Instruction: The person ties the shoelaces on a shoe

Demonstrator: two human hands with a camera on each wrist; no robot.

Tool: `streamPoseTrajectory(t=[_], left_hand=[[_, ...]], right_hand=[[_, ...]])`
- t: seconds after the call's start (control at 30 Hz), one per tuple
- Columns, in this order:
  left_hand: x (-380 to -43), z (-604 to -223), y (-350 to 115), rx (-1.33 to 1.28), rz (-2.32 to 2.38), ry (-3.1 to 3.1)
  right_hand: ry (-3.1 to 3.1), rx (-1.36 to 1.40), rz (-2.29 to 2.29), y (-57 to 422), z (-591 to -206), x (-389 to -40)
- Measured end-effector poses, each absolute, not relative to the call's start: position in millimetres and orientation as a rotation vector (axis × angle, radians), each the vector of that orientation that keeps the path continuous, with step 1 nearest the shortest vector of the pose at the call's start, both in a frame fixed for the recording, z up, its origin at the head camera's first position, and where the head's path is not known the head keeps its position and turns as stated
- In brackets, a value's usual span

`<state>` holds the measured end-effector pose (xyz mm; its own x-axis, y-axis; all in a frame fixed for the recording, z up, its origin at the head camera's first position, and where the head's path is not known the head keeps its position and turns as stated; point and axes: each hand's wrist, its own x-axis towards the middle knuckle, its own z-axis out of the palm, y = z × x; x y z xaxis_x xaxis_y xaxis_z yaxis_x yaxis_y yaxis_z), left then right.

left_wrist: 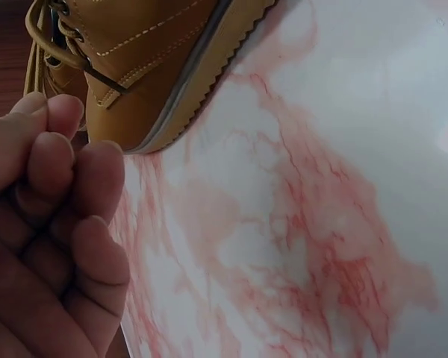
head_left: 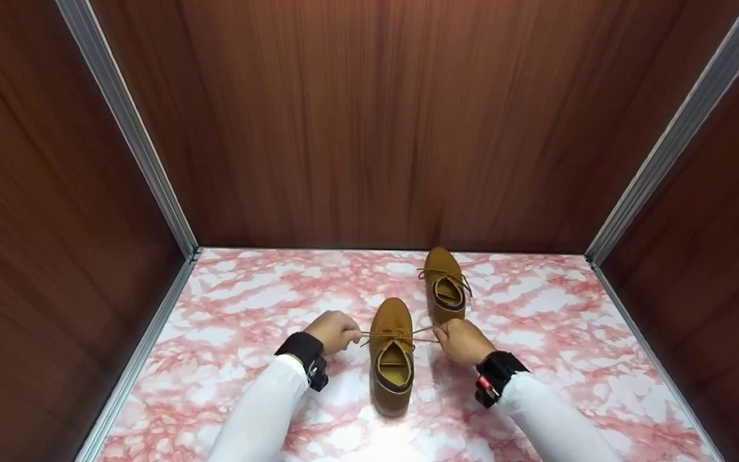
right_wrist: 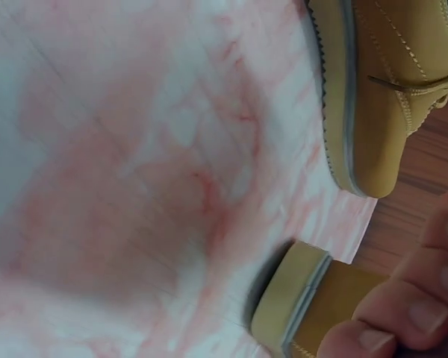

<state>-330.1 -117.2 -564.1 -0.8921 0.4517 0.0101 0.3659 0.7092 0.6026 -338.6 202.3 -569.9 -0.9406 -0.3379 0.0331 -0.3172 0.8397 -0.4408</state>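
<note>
A tan lace-up shoe [head_left: 391, 314] stands upright on the marbled surface, toe pointing away, between my two hands. My left hand [head_left: 334, 330] pinches a shoelace loop [left_wrist: 37, 45] between thumb and forefinger on the shoe's left side. On the other side my right hand [head_left: 462, 340] pinches the lace [head_left: 424, 331], which is stretched out sideways. The laces cross at a knot [head_left: 398, 334] over the shoe's tongue. In the right wrist view, curled fingers [right_wrist: 422, 313] show at the lower right corner, with their thumb out of sight.
A second tan shoe [head_left: 440, 260] with its laces tied stands farther back, just beyond my right hand. Brown wood-grain panels [head_left: 369, 128] rise at the back and both sides, joined by grey metal posts [head_left: 145, 128]. The surface [head_left: 235, 301] is pink and white.
</note>
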Motion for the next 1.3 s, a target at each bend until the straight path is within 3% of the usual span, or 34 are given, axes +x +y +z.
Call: streamPoseTrajectory(t=[1.0, 1.3], left_hand=[[-314.2, -595.6, -122.5, 0.546, 1.142, 2.727], [-308.7, -602.9, -111.5, 0.364, 1.354, 2.637]], right_hand=[[2.944, -0.383, -0.822, 210.1, -601.0, -335.7], [2.888, -0.389, -0.831, 208.6, -598.5, -333.9]])
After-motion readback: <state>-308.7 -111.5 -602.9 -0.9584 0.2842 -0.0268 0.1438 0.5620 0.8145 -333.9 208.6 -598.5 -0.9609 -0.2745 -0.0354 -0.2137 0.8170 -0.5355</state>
